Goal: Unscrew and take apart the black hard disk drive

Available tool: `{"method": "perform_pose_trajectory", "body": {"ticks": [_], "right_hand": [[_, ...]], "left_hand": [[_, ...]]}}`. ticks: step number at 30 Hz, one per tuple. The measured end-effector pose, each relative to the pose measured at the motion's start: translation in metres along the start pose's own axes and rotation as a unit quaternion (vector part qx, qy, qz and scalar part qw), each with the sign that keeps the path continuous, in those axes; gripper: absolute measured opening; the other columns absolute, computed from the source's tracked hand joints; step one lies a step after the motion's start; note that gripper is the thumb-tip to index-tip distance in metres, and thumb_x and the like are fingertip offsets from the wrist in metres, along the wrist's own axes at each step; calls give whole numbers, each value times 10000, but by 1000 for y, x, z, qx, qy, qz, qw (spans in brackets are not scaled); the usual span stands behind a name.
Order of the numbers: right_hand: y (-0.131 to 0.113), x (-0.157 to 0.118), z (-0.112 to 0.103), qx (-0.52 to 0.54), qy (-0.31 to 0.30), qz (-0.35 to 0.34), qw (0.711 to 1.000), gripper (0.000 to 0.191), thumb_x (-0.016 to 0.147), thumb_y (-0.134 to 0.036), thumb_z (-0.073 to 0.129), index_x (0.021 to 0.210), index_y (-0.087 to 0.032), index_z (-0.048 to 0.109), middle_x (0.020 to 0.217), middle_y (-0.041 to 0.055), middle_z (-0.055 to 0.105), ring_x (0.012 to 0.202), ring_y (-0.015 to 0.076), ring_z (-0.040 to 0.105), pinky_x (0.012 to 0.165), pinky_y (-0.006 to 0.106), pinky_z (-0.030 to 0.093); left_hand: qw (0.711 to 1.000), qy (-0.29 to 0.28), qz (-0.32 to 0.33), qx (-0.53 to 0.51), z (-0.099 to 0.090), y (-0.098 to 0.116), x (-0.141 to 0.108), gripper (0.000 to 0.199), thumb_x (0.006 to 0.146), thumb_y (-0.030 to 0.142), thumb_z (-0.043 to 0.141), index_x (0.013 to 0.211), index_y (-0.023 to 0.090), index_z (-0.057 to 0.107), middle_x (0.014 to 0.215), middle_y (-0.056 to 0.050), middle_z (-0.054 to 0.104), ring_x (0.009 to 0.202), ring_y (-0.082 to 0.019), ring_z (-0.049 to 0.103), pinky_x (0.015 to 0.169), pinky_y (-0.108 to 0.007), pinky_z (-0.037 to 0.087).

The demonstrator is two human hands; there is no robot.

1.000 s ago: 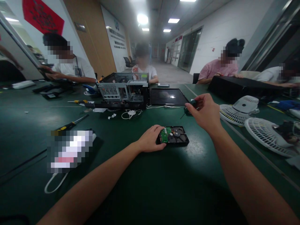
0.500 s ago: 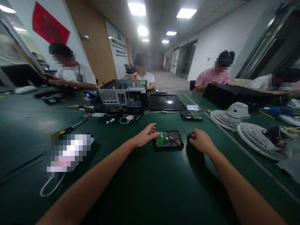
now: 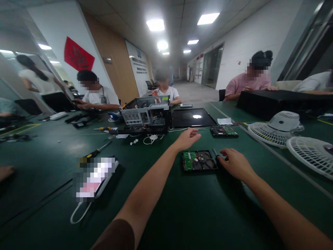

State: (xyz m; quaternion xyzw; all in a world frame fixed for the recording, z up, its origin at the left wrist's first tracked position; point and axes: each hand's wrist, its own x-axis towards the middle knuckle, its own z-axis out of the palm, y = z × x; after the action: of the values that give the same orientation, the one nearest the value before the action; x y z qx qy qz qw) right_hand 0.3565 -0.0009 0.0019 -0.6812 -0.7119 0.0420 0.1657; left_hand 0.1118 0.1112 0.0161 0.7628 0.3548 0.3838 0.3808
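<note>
A hard drive [image 3: 199, 161] lies on the green table in front of me, its green circuit board side up. My left hand [image 3: 188, 139] is raised just beyond its far edge, empty, with the fingers stretched to the right. To the right of the drive, my right hand [image 3: 234, 164] is low over the table, its fingertips at the dark handle of a small screwdriver [image 3: 214, 153]. The metal shaft points away from me. Farther back lies a second hard drive [image 3: 224, 131].
An opened computer case [image 3: 145, 116] and a flat black panel [image 3: 193, 117] stand farther back. White fan parts [image 3: 278, 130] are at the right. At the left lie a yellow-black screwdriver [image 3: 92, 155] and a white cabled device [image 3: 106, 178]. Several people sit around.
My left hand has moved off the near hard drive, away from me and to the right. My right hand has lowered with the small screwdriver. The view has turned left.
</note>
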Motion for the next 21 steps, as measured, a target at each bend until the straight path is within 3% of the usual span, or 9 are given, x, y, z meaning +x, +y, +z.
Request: {"method": "perform_pose_trajectory", "body": {"ticks": [2,5,8,13,16,21], "right_hand": [[3,2,0,3,3,0,1000,299,936,-375,594,1113,-159,702,1143,158,723,930,269,707,804,370,527],[9,5,1,6,-11,0,1000,280,917,-361,621,1102,-169,707,1098,142,745,935,267,714,793,357,530],[13,6,-1,23,-19,-3,1000,283,895,-320,647,1133,-177,703,1089,122,757,916,251,724,790,342,532],[5,3,3,72,-2,-11,997,273,915,-322,625,1130,-173,704,1105,111,764,885,232,734,789,335,536],[-2,1,8,80,22,-16,996,251,924,-323,614,1100,-175,715,1084,109,769,894,233,735,803,335,532],[-2,0,6,96,-8,-4,995,266,865,-246,646,1113,-187,721,1061,83,785,898,225,741,788,318,531]], "left_hand": [[996,-35,28,78,1,2,-10,503,975,460,612,1361,142,560,1245,-149,684,1089,-249,678,989,-413,537],[971,-81,67,216,-1,7,-37,589,985,556,557,1413,151,540,1332,-155,645,1242,-294,606,1084,-457,475],[951,-130,44,279,-4,13,-61,777,956,712,487,1505,163,459,1484,-168,545,1367,-338,511,1137,-499,422],[922,-196,25,333,0,17,-76,1208,745,898,580,1625,143,241,1603,-217,395,1460,-431,386,1190,-555,309],[907,-209,26,365,7,16,-76,1284,699,897,620,1641,143,180,1601,-239,383,1453,-462,374,1180,-584,286],[901,-201,22,384,15,19,-73,1207,727,740,699,1649,202,135,1559,-217,431,1404,-445,431,1150,-591,303]]}}
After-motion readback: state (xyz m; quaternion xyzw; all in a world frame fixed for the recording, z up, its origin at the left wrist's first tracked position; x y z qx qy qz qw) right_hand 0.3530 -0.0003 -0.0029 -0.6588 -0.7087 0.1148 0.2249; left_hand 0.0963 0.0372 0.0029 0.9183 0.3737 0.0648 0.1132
